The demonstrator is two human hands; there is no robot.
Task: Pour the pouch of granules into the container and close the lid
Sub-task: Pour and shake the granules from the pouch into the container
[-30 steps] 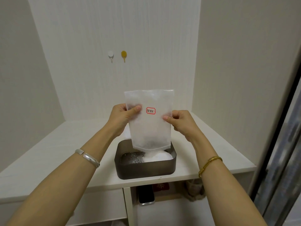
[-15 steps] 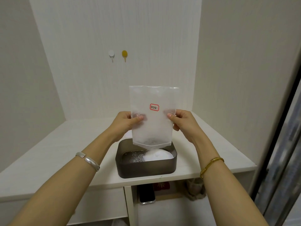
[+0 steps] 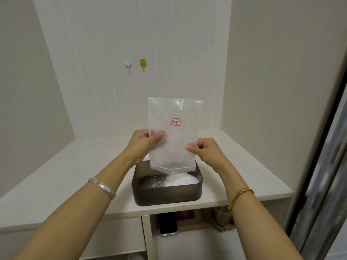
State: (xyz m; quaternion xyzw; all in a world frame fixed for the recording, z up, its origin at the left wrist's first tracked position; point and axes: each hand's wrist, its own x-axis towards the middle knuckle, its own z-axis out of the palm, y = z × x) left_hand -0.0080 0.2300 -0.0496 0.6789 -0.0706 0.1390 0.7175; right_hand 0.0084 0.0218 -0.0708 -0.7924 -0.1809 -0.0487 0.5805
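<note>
A translucent white pouch (image 3: 173, 136) with a small red-framed label hangs upside down, its mouth just above the container. My left hand (image 3: 141, 145) pinches its left edge and my right hand (image 3: 203, 150) pinches its right edge, lower down. Below stands a dark brown rectangular container (image 3: 167, 194), lid off, near the front edge of the white shelf (image 3: 62, 177). A heap of white granules (image 3: 181, 180) fills its right half; scattered grains speckle the left half. The pouch looks nearly empty. No lid shows in view.
Two small hooks, a white hook (image 3: 128, 63) and a yellow hook (image 3: 143, 63), stick to the back wall. Under the shelf lie a dark phone (image 3: 168, 225), a red box (image 3: 185, 215) and a woven item. A sliding door frame (image 3: 319, 184) runs down the right.
The pouch has risen a little and both hands have slid lower along its edges. The granule heap in the container has grown slightly.
</note>
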